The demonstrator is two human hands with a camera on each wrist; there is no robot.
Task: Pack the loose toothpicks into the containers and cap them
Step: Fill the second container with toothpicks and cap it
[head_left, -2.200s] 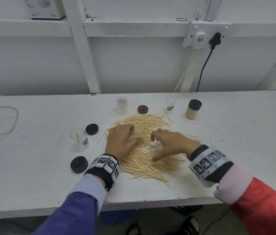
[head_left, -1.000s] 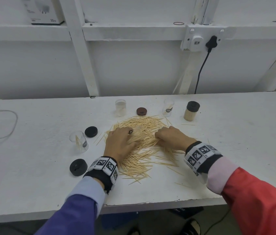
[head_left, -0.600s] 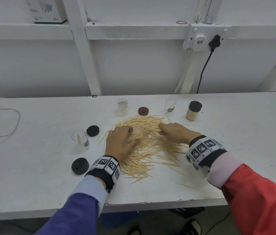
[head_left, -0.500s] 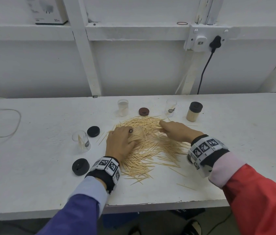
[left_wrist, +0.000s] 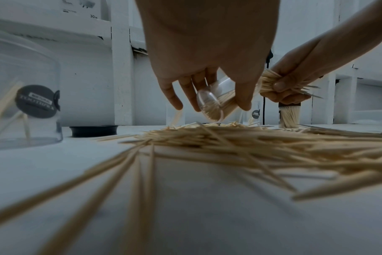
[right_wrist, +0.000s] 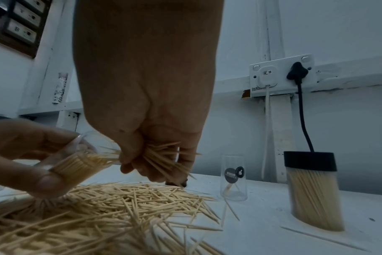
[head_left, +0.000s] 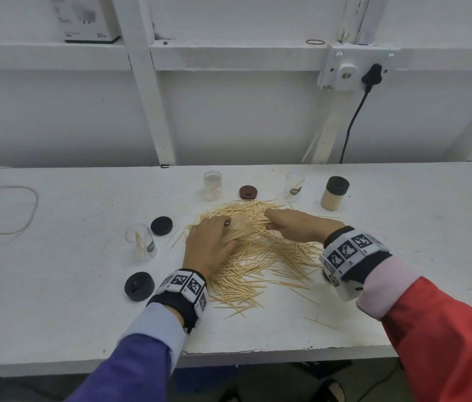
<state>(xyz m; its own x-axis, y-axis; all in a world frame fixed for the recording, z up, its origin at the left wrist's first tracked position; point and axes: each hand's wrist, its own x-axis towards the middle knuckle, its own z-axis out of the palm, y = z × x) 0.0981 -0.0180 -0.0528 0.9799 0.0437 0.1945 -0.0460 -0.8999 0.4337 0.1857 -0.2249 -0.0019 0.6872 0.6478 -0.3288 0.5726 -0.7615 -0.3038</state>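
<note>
Left hand (left_wrist: 207, 57) grips a tilted, part-filled jar (left_wrist: 216, 101) over the toothpick pile (head_left: 258, 256) mid-desk (head_left: 55, 314). Right hand (right_wrist: 150, 131) clutches a splayed bunch (right_wrist: 161, 158) at its mouth. Risk: crossed sticks jam at the rim, spill back.

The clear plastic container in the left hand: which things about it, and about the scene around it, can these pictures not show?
- Clear plastic container: in the head view the left hand covers it; how full it is stays unclear.
- Bundle of wooden toothpicks: count untellable, the right hand wraps it.
- Round black label on the near clear cup: print blurred.
- White box on the ledge: cut by the top edge.
</note>
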